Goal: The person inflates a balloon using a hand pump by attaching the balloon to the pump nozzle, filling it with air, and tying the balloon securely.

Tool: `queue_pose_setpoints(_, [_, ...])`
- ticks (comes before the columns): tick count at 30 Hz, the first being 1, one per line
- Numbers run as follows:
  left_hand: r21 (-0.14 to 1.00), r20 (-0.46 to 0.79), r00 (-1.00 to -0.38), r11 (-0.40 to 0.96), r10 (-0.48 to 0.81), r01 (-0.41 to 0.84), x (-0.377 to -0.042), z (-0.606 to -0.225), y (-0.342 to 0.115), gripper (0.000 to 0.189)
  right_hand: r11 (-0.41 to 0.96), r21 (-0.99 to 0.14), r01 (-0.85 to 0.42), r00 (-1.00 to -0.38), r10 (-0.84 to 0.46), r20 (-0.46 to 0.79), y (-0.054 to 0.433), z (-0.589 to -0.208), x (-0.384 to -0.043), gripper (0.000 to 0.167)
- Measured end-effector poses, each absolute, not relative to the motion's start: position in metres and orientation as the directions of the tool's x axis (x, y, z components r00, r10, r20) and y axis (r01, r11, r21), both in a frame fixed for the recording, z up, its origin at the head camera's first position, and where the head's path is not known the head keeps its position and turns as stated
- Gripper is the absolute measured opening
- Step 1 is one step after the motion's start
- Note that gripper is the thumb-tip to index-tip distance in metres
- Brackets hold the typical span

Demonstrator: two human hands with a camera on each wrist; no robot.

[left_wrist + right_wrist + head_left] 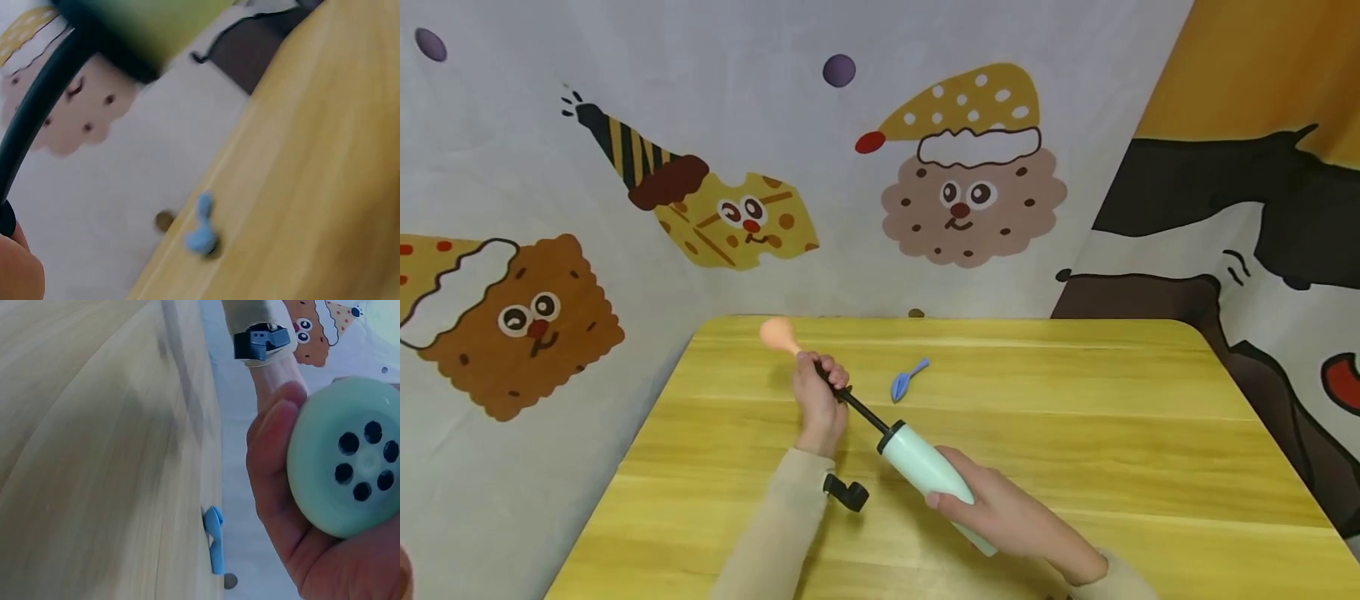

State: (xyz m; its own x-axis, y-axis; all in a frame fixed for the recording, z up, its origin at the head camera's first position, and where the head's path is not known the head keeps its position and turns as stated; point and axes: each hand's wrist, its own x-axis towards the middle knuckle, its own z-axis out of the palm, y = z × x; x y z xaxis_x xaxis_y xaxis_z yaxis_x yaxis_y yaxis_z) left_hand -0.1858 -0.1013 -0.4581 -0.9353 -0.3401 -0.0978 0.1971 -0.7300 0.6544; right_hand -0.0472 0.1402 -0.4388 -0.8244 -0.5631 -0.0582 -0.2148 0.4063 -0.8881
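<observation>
A mint-green balloon pump [928,467] with a black rod slants across the head view. My right hand [1000,508] grips its green barrel; in the right wrist view the fingers [275,469] curl round it beside the holed end cap. My left hand [822,392] holds the pump's black far end, where the neck of a small, partly filled orange balloon [778,333] sits. In the left wrist view only part of that hand [19,269] shows, beside the black rod [31,119]. A limp blue balloon [904,383] lies on the table, right of my left hand.
The yellow wood-grain table [1112,433] has its far edge against a white cloth [760,50] printed with cartoon biscuits. A black wrist camera [847,493] sticks out from my left sleeve [782,517], below the pump.
</observation>
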Motion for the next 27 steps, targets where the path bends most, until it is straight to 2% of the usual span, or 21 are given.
queue_pose_setpoints(7, [0.708, -0.120, -0.973, -0.704, -0.196, 0.055, -0.173, -0.459, -0.063, 0.033, 0.408, -0.899, -0.157, -0.842, -0.530, -0.094, 0.125, -0.438, -0.067, 0.060])
queue_pose_setpoints(11, [0.773, -0.142, -0.971, -0.634, -0.192, 0.012, -0.173, -0.462, -0.058, 0.035, 0.396, -0.912, -0.108, -0.844, -0.522, -0.127, 0.121, -0.441, -0.070, 0.063])
queue_pose_setpoints(18, [0.830, -0.128, -0.948, -0.554, -0.292, 0.059, -0.187, -0.455, -0.084, 0.042, 0.406, -0.910, -0.080, -0.841, -0.518, -0.156, 0.121, -0.447, -0.065, 0.066])
queue_pose_setpoints(24, [0.791, -0.092, -0.907, -0.583, -0.411, 0.184, -0.202, -0.453, -0.121, 0.041, 0.493, -0.851, -0.180, -0.827, -0.544, -0.141, 0.147, -0.446, -0.049, 0.060])
queue_pose_setpoints(27, [0.766, -0.101, -0.898, -0.609, -0.429, 0.204, -0.201, -0.458, -0.129, 0.040, 0.517, -0.820, -0.245, -0.824, -0.556, -0.105, 0.154, -0.450, -0.044, 0.056])
